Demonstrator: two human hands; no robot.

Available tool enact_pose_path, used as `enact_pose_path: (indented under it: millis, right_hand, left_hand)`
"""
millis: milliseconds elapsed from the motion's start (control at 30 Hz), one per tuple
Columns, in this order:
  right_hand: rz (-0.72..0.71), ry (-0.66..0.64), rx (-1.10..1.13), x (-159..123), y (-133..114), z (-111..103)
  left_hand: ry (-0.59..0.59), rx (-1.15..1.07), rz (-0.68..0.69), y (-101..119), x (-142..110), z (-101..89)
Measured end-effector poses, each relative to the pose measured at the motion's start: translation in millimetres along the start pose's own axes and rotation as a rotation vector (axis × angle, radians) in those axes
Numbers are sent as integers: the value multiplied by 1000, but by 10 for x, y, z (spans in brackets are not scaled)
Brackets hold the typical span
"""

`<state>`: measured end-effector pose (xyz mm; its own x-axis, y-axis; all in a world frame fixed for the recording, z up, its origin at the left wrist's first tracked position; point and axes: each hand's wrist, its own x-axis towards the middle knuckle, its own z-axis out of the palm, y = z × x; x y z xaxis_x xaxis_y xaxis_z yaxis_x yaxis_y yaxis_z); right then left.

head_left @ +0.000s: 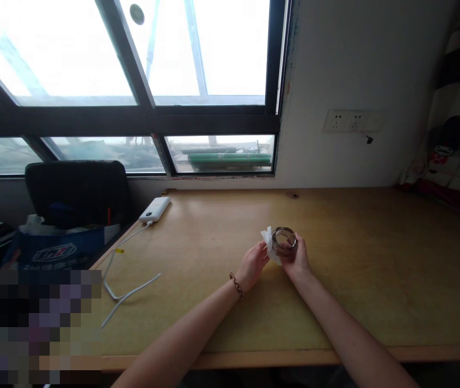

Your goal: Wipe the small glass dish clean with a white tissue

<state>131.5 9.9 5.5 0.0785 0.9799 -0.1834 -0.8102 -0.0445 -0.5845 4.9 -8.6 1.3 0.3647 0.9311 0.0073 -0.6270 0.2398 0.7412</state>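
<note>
A round, smoky-brown glass vessel [277,247] with a wide opening is tilted toward me above the wooden table. My right hand [299,260] wraps its right side and underside, the fingers closed around it. On the left, my left hand [253,265] pinches a crumpled white tissue [271,250] against the outer wall of the glass. Some left fingertips are hidden behind the tissue. A brown beaded bracelet [236,285] circles my left wrist.
The wooden table [205,318] ends at a left edge, where a white power bank [155,209] lies with a white cable [126,295]. Beyond that edge stand a black chair [76,186] and a blue bag [52,253]. Bedding [456,178] lies at the right.
</note>
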Motion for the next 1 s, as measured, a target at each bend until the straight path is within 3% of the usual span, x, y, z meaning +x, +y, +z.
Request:
enact_pose_path:
  millis: [100,200,367,533,667,733,800,933,1000]
  right_hand:
    - [1,-8,81,-8,8,40]
    - [16,-139,54,-51,54,121]
    - [-33,-360,-225,-174,171,212]
    - [-203,-243,-700,-205,232,129]
    - [-113,-254,-881,-176,239,56]
    - [-64,-291,-880,-181,238,52]
    - [-5,-333,-832,-198,231,64]
    - [153,-331,-709,-226,188,96]
    - [209,-315,-685,-225,166,100]
  left_hand:
    - [10,-8,-22,-7,-22,33]
    - [37,-38,-49,-1,-28,38]
    - [102,-70,-2,56,6,-17]
    - [150,-53,65,167,74,-69]
    - [286,-75,90,200,128,-82]
    - [413,-93,109,217,140,-86]
    - [467,-92,89,251,134,-94]
    - [349,-34,-57,322,103,-125]
    - [333,22,-66,327,101,-148]
